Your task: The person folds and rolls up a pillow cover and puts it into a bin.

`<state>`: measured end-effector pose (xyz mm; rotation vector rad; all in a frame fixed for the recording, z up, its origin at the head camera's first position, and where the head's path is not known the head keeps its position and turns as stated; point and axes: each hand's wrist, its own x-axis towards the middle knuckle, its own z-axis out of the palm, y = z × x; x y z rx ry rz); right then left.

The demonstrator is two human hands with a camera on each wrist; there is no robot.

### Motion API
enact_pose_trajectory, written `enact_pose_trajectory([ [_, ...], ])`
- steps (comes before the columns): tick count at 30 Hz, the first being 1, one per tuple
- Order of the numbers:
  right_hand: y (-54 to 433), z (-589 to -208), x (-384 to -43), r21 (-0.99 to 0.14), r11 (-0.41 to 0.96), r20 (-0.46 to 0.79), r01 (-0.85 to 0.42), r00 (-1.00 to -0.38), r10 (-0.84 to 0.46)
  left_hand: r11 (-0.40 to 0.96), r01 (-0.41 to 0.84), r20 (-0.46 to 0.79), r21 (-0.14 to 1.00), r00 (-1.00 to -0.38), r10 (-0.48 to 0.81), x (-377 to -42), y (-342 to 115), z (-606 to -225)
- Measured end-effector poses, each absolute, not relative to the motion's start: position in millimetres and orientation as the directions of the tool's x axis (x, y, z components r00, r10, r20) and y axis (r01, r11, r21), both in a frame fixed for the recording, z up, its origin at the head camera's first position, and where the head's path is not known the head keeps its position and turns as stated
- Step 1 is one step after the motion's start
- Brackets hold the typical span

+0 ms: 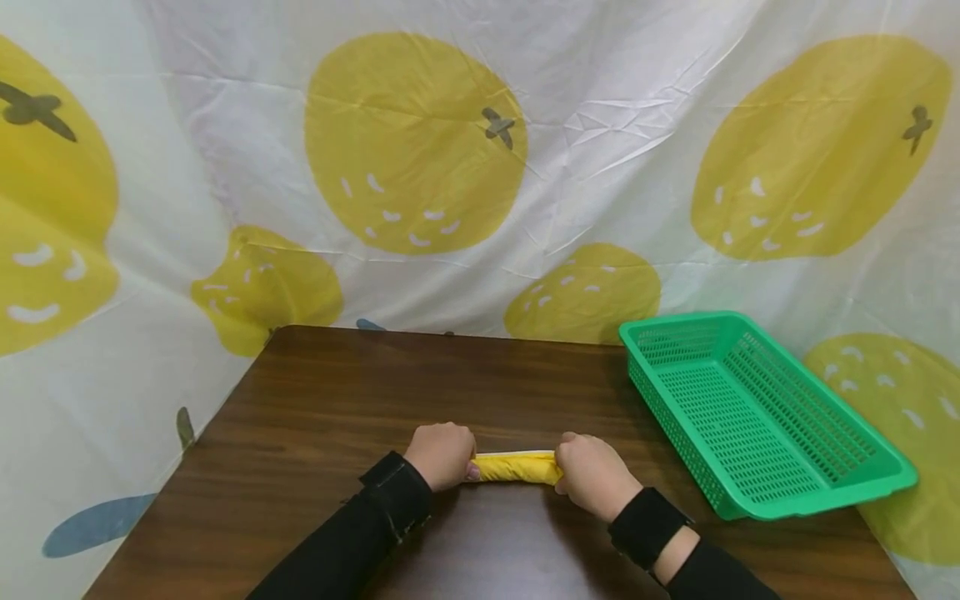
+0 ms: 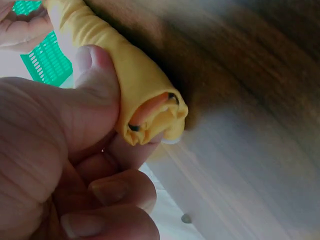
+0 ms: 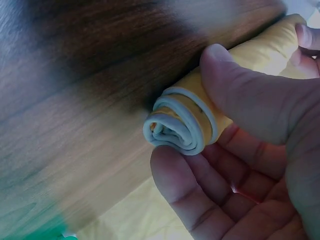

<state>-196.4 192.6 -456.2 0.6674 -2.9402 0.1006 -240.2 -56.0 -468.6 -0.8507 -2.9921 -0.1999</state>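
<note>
A yellow cloth (image 1: 517,467) with white edging is rolled into a tight tube and held level just over the table, in the head view. My left hand (image 1: 442,456) pinches its left end, thumb on one side and fingers behind. The left wrist view shows that end of the rolled cloth (image 2: 142,70) as an open coil with small dark marks inside. At the other end, my right hand (image 1: 596,475) grips the roll between thumb and fingers. White-edged spiral layers of the cloth (image 3: 182,122) show in the right wrist view.
A green perforated plastic basket (image 1: 750,417) stands at the right of the brown wooden table (image 1: 360,383), with nothing visible in it. Behind the table hangs a white curtain (image 1: 600,150) printed with yellow fruit.
</note>
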Motion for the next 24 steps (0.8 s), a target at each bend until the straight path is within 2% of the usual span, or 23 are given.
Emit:
enact_pose_trajectory([
  [11,191.7,-460.3,-194.8,0.015,0.902,0.174,-0.432,-0.887,-0.428,0.91,0.401,0.06,0.109,-0.916,0.396,-227.8,-58.4,-473.6],
  [19,192.1,-471.3,-186.4,0.121,0.882,0.258,-0.455,-0.844,-0.471,0.923,0.319,-0.107,0.216,-0.932,0.347,-236.6,-60.7,-471.6],
  [24,198.2,-462.6,-189.5,0.06,0.872,0.192,-0.487,-0.851,-0.488,0.909,0.337,-0.136,0.245,-0.916,0.376,-237.3,-61.7,-467.6],
])
